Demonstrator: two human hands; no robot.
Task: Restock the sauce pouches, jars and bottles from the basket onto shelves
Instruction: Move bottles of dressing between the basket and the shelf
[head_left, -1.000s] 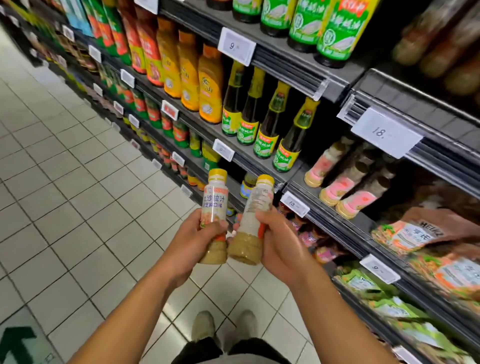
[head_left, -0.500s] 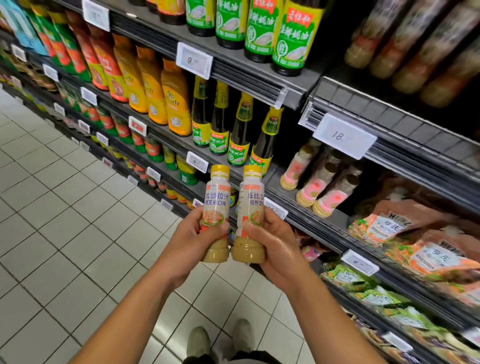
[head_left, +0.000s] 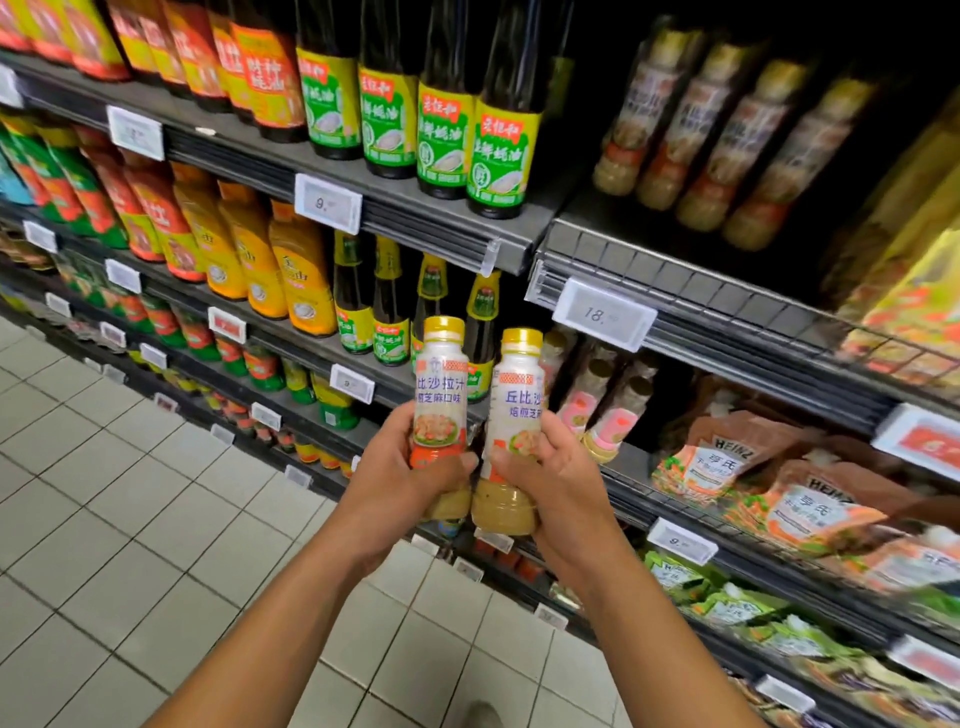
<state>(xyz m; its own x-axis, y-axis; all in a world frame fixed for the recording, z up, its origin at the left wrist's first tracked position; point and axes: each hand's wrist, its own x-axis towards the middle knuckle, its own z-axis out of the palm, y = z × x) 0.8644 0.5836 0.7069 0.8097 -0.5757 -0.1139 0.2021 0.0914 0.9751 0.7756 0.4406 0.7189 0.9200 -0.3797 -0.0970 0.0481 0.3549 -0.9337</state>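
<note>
Upright, left bottle (head_left: 440, 395) in left hand (head_left: 397, 480), right bottle (head_left: 514, 415) in right hand (head_left: 558, 486).

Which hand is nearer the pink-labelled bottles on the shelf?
Right. The right hand, gripping the right dressing bottle, is just left of the pink-labelled bottles; the left hand, gripping the left dressing bottle, is farther left.

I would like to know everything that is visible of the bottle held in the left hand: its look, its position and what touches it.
The bottle is small, seemingly plastic, with a yellow cap screwed on. Its white label bears blue Chinese characters, a salad picture and an orange band. Beige dressing shows at the bottom. It stands almost upright in the air before the shelves. The left hand grips it, fingers curled round its lower half. A second bottle is close beside it; contact is unclear.
</note>
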